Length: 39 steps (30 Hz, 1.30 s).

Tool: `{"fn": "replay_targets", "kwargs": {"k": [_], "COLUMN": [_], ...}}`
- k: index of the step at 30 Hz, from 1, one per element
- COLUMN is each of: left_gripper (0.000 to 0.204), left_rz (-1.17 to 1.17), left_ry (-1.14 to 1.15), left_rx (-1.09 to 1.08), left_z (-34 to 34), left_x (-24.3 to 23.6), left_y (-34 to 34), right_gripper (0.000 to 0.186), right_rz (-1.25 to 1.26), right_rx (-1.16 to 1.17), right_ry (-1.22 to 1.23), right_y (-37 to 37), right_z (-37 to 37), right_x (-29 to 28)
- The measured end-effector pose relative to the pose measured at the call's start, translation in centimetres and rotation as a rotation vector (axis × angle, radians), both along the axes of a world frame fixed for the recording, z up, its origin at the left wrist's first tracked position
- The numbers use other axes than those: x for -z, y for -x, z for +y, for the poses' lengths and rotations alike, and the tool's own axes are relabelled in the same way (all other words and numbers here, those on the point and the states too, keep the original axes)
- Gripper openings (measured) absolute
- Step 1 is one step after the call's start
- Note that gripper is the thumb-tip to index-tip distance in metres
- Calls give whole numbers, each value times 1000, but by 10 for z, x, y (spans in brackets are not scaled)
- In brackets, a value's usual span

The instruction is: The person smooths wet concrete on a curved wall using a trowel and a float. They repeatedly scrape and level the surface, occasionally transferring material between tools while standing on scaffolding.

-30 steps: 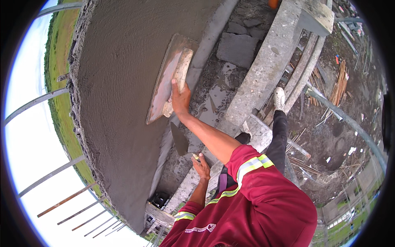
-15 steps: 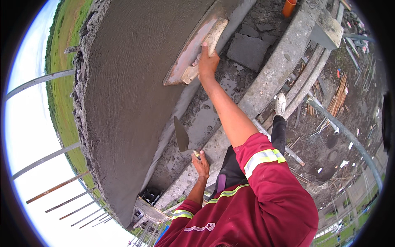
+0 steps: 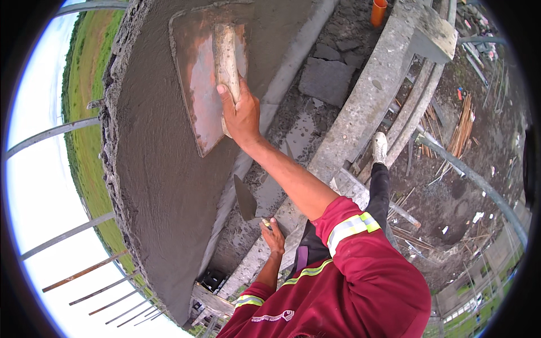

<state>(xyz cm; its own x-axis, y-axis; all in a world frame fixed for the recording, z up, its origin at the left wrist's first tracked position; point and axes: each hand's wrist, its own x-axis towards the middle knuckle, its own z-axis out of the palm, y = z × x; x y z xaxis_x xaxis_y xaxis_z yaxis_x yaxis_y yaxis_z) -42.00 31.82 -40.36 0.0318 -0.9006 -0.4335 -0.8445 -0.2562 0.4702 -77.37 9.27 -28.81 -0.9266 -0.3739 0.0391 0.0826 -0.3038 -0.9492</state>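
Observation:
My right hand (image 3: 243, 117) is wrapped round the pale, worn handle of a plastering float (image 3: 198, 107). Its broad reddish-grey blade is stained with mortar and lies against the wet grey plaster of the wall (image 3: 163, 186). Lower down, my left hand (image 3: 273, 235) grips the handle of a pointing trowel (image 3: 245, 198). That trowel's pointed metal blade is held away from my body, over the mortar-splashed strip at the foot of the wall, and apart from the float.
A rough broken edge (image 3: 110, 141) bounds the wall on the left. A concrete beam (image 3: 360, 118) runs along the right, with an orange pipe (image 3: 378, 12) at its far end. Wooden planks (image 3: 414, 101), a bent metal pipe (image 3: 479, 177) and scattered sticks (image 3: 463, 127) lie beyond, lower down.
My right hand has swept the float leftward over the plaster, and the float has turned more upright. My left hand still holds the pointing trowel in nearly the same place.

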Motion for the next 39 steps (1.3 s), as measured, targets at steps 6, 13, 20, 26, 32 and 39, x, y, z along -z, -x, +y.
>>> {"fn": "replay_targets", "kwargs": {"k": [6, 13, 20, 26, 32, 39], "left_gripper": [80, 73, 70, 63, 48, 52], "left_rz": [-14, -12, 1, 206, 114, 60], "left_ry": [-33, 15, -13, 48, 207, 86], "left_rx": [7, 18, -17, -45, 53, 30], "left_z": [-1, 0, 0, 3, 4, -5], "left_x": [5, 2, 1, 37, 14, -16], "left_y": [-9, -1, 1, -32, -7, 19], "right_gripper": [39, 28, 50, 47, 54, 38], "right_rz": [-242, -784, -683, -551, -257, 1], "right_rx": [-4, 11, -89, -203, -174, -7], "right_ry": [140, 146, -60, 64, 121, 1], "right_y": [122, 56, -107, -105, -29, 130], "right_z": [-14, -6, 12, 12, -1, -22], "right_x": [36, 120, 67, -12, -57, -44]}}
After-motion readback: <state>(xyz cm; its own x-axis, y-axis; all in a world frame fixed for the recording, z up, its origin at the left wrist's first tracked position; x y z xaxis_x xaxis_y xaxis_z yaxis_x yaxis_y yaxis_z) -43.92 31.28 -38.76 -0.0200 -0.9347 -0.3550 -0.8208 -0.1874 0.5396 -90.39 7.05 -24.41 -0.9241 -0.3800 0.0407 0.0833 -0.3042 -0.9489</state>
